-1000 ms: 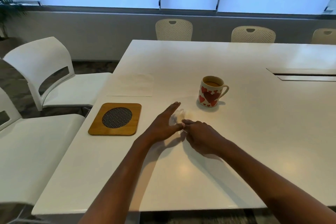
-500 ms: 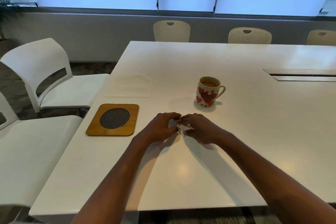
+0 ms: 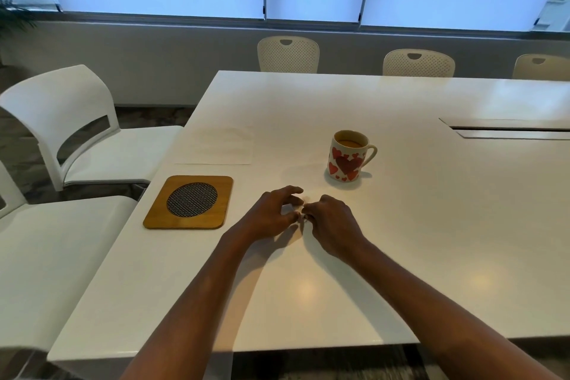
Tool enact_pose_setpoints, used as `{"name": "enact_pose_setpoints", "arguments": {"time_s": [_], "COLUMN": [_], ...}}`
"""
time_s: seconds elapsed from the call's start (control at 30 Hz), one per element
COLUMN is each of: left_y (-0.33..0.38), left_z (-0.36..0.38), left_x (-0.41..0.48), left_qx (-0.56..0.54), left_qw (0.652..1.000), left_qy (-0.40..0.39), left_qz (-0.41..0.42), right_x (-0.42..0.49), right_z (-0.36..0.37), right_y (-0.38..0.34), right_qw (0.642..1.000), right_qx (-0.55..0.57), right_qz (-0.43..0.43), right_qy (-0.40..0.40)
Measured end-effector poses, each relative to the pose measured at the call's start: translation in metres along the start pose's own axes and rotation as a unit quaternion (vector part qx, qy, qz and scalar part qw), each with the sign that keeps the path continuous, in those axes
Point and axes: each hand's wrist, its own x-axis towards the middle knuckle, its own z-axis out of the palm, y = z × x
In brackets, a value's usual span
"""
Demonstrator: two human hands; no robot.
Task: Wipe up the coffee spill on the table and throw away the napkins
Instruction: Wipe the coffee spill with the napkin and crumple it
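Mid-frame, left hand (image 3: pixel 271 214) and right hand (image 3: pixel 331 222) curled together over a small white napkin (image 3: pixel 290 209) on the table (image 3: pixel 431 225) (mostly hidden); hold unclear. Likely light, limp, tearable; pinch bunched middle.

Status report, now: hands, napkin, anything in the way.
Both hands, left and right, bunched together on the table; napkin barely visible between the fingers, grip unclear. Heart mug of coffee stands close behind. Trivet left, clear.
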Motion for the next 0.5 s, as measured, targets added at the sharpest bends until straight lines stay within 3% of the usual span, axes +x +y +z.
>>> {"name": "enact_pose_setpoints", "arguments": {"time_s": [0.07,0.13,0.27,0.4,0.5], "left_y": [0.001,0.001,0.003,0.008,0.014], "left_z": [-0.002,-0.005,-0.016,-0.021,-0.017], "left_x": [-0.001,-0.001,-0.001,0.002,0.005], "left_qx": [-0.037,-0.102,-0.235,-0.301,-0.324], "left_qw": [0.999,0.994,0.964,0.934,0.927], "left_qy": [0.008,0.033,0.119,0.184,0.165], "left_qz": [0.002,0.003,-0.019,-0.057,-0.09], "right_x": [0.008,0.016,0.015,0.008,0.002], "right_z": [-0.011,-0.03,-0.059,-0.067,-0.068], "right_y": [0.005,0.018,0.04,0.049,0.047], "right_qw": [0.997,0.966,0.81,0.72,0.68], "right_qx": [0.07,0.239,0.524,0.629,0.674], "right_qz": [0.025,0.1,0.26,0.292,0.29], "right_qy": [-0.018,-0.024,0.034,0.017,-0.013]}}
